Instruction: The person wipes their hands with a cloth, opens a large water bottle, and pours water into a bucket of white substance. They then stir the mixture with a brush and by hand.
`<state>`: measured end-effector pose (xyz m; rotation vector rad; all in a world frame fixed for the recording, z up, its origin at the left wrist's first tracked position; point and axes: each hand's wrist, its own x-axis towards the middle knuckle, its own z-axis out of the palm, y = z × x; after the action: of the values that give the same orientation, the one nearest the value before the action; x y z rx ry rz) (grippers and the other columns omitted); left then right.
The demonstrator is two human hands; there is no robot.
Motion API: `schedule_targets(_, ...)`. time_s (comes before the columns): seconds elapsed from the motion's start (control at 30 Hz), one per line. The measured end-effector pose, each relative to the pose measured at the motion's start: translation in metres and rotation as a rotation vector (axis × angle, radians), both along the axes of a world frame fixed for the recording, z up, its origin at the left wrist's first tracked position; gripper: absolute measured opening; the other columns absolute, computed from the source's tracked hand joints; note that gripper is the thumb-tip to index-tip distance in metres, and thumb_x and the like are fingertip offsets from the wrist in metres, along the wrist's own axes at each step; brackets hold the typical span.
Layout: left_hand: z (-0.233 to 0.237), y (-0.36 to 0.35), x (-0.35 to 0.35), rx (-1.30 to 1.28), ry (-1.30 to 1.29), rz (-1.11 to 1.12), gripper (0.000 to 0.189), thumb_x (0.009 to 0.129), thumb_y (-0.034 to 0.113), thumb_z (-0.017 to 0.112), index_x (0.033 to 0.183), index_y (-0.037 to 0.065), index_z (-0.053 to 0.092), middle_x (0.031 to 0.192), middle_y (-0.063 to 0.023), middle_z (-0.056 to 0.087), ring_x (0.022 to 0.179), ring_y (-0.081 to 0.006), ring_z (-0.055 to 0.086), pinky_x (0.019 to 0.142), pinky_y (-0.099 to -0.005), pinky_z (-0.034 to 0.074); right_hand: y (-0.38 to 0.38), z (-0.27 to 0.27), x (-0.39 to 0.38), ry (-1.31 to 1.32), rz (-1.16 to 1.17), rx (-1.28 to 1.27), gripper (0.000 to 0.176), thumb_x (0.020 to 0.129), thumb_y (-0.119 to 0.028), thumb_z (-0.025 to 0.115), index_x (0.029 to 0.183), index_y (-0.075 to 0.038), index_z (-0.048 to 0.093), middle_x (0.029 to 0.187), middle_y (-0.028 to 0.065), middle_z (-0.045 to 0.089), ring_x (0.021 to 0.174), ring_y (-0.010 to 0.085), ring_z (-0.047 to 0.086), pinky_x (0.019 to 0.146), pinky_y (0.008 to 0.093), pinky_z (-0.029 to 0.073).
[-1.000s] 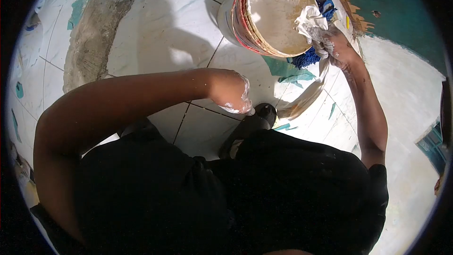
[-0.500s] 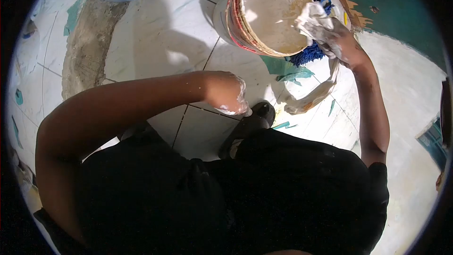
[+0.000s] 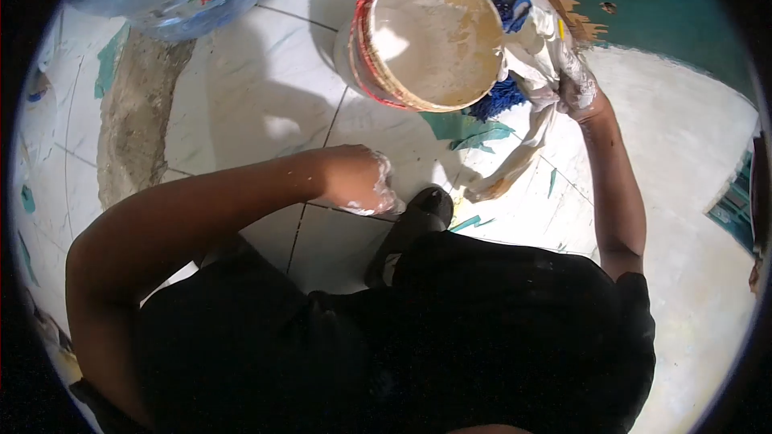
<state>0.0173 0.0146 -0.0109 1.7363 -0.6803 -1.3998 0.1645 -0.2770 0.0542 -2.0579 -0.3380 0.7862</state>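
Observation:
My left hand, smeared with white paste, hangs over the tiled floor with its fingers curled inward; what they hold, if anything, is hidden. On the right, my right hand, also coated in white, grips a wet whitish cloth, part of which hangs down toward the floor. The cloth lies close to the right side of a round bucket with a red rim band and pale residue inside. Beside the bucket are blue mop-like strands.
A clear blue water jug stands at the upper left. Below it runs a rough bare cement strip in the tiles. Green scraps lie near the bucket. A pale wall with green paint rises at the right.
My right hand and the cloth have moved from over the bucket's rim to its right side. The bucket and my left hand appear shifted left, while more of the jug shows.

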Motion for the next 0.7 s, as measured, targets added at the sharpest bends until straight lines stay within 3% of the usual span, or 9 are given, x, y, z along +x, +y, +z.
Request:
schedule_targets(0.03, -0.002, 0.000, 0.000, -0.017, -0.004, 0.008, 0.045, 0.083, 0.041, 0.056, 0.096, -0.002, 0.059, 0.084, -0.0160, 0.064, 0.085, -0.0279, 0.061, 0.079, -0.0380, 0.046, 0.011, 0.007, -0.009, 0.269, -0.283, 0.204, 0.064, 0.085, -0.049, 0.050, 0.131, -0.006, 0.038, 0.122, 0.0090, 0.052, 0.103, 0.0192, 0.054, 0.082, 0.0314, 0.046)
schedule_targets(0.07, -0.004, 0.000, -0.001, -0.032, -0.005, 0.015, 0.045, 0.083, 0.040, 0.056, 0.097, -0.002, 0.059, 0.085, -0.0161, 0.064, 0.085, -0.0281, 0.061, 0.079, -0.0380, 0.046, 0.005, 0.005, -0.007, 0.367, -0.320, 0.318, 0.066, 0.084, -0.052, 0.049, 0.130, -0.005, 0.039, 0.118, 0.0101, 0.054, 0.101, 0.0196, 0.055, 0.079, 0.0304, 0.048)
schedule_targets(0.2, 0.001, 0.000, -0.002, -0.014, 0.002, 0.018, 0.044, 0.083, 0.039, 0.056, 0.098, -0.002, 0.059, 0.086, -0.0149, 0.064, 0.085, -0.0268, 0.062, 0.079, -0.0371, 0.046, 0.029, 0.033, -0.019, 0.283, -0.606, 0.274, 0.070, 0.077, -0.060, 0.052, 0.118, -0.003, 0.049, 0.098, 0.0133, 0.059, 0.077, 0.0199, 0.058, 0.061, 0.0303, 0.048)
schedule_targets(0.27, 0.000, 0.001, -0.002, -0.001, 0.022, 0.028, 0.044, 0.084, 0.040, 0.056, 0.097, -0.002, 0.059, 0.085, -0.0146, 0.064, 0.081, -0.0247, 0.062, 0.077, -0.0357, 0.046, 0.020, 0.038, -0.012, 0.395, -0.503, 0.430, 0.076, 0.073, -0.066, 0.051, 0.114, -0.001, 0.050, 0.090, 0.0148, 0.061, 0.063, 0.0178, 0.057, 0.051, 0.0285, 0.045)
schedule_targets(0.3, -0.001, 0.001, -0.003, 0.000, 0.019, 0.034, 0.044, 0.084, 0.040, 0.056, 0.097, -0.001, 0.059, 0.085, -0.0146, 0.064, 0.081, -0.0243, 0.062, 0.077, -0.0354, 0.046, -0.002, 0.035, 0.003, 0.523, -0.315, 0.560, 0.082, 0.072, -0.070, 0.050, 0.113, 0.000, 0.050, 0.089, 0.0151, 0.061, 0.058, 0.0167, 0.056, 0.047, 0.0272, 0.043)
schedule_targets(0.37, 0.003, -0.001, -0.002, 0.037, 0.048, 0.032, 0.044, 0.083, 0.041, 0.056, 0.097, -0.001, 0.059, 0.084, -0.0145, 0.064, 0.078, -0.0230, 0.062, 0.076, -0.0347, 0.046, -0.011, 0.047, 0.012, 0.584, -0.094, 0.560, 0.093, 0.064, -0.080, 0.048, 0.109, 0.001, 0.051, 0.073, 0.0141, 0.058, 0.040, 0.0099, 0.042, 0.035, 0.0219, 0.030)
schedule_targets(0.4, 0.005, -0.002, -0.001, 0.026, 0.048, 0.026, 0.044, 0.083, 0.041, 0.056, 0.097, -0.001, 0.059, 0.084, -0.0145, 0.064, 0.078, -0.0230, 0.062, 0.075, -0.0348, 0.046, -0.001, 0.057, 0.011, 0.593, -0.068, 0.611, 0.085, 0.071, -0.065, 0.054, 0.096, 0.016, 0.045, 0.045, 0.0004, 0.038, 0.031, 0.0052, 0.030, 0.031, 0.0191, 0.024)
schedule_targets(0.5, 0.007, -0.002, 0.000, 0.009, 0.041, 0.004, 0.044, 0.084, 0.040, 0.056, 0.099, -0.002, 0.058, 0.082, -0.0140, 0.063, 0.075, -0.0222, 0.062, 0.073, -0.0345, 0.047, -0.014, 0.066, 0.014, 0.389, -0.078, 0.588, 0.089, 0.072, -0.066, 0.052, 0.093, 0.020, 0.043, 0.041, -0.0020, 0.034, 0.030, 0.0044, 0.029, 0.030, 0.0190, 0.022)
schedule_targets(0.7, 0.009, -0.001, -0.001, -0.050, 0.050, 0.018, 0.043, 0.084, 0.037, 0.056, 0.099, -0.003, 0.057, 0.079, -0.0132, 0.062, 0.072, -0.0206, 0.061, 0.070, -0.0330, 0.047, -0.004, 0.067, 0.014, 0.389, -0.255, 0.533, 0.093, 0.073, -0.067, 0.050, 0.095, 0.023, 0.042, 0.042, -0.0013, 0.036, 0.029, 0.0042, 0.030, 0.029, 0.0192, 0.022)
